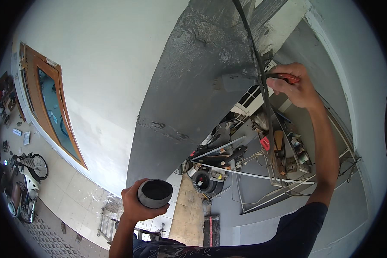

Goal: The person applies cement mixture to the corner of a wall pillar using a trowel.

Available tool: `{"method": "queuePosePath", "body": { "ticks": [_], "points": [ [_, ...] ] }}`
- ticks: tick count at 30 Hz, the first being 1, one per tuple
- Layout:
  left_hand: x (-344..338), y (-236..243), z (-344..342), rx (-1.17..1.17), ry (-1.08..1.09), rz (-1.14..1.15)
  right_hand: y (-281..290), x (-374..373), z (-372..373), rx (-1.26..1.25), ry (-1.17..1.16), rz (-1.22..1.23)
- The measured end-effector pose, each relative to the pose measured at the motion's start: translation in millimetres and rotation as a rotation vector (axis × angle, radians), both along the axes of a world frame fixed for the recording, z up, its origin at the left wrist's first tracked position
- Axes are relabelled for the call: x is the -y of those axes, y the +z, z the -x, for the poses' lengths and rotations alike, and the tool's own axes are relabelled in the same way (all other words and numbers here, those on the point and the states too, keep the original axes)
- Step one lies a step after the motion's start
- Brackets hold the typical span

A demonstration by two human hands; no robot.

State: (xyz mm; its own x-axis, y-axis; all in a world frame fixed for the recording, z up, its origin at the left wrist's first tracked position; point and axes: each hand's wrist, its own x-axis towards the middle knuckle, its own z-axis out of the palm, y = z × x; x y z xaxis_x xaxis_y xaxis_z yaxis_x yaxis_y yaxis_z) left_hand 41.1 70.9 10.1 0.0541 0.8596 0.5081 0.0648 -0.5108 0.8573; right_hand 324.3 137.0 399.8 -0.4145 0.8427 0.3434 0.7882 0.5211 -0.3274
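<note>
Dark navy short-sleeved shirt (pixel 262 243), its right sleeve (pixel 306 217) ending near the elbow, pale markings (pixel 189 252) across the front

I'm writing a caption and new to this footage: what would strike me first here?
A broad grey surface runs down the middle of the picture. Beside its right edge, the right hand grips a red-handled tool; lower down, left of centre, the left hand holds a rounded grey container. A motorbike stands far left.

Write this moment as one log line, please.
left hand: holds round grey cup | right hand: grips red-handled tool | ahead: broad grey-coated surface, black cable
</note>
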Motion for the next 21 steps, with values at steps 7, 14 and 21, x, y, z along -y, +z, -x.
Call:
{"method": "queuePosePath", "body": {
  "ticks": [7, 14, 21],
  "points": [
    [3, 0, 0, -0.011, 0.007, 0.032, -3, 2, 12, 0.459, 0.141, -0.373],
    [5, -2, -1, 0.005, 0.015, 0.032, 30, 22, 23, 0.501, 0.085, -0.719],
    [11, -4, 0, 0.011, 0.018, 0.020, 64, 15, 32, 0.596, 0.092, -0.910]
  ]
}}
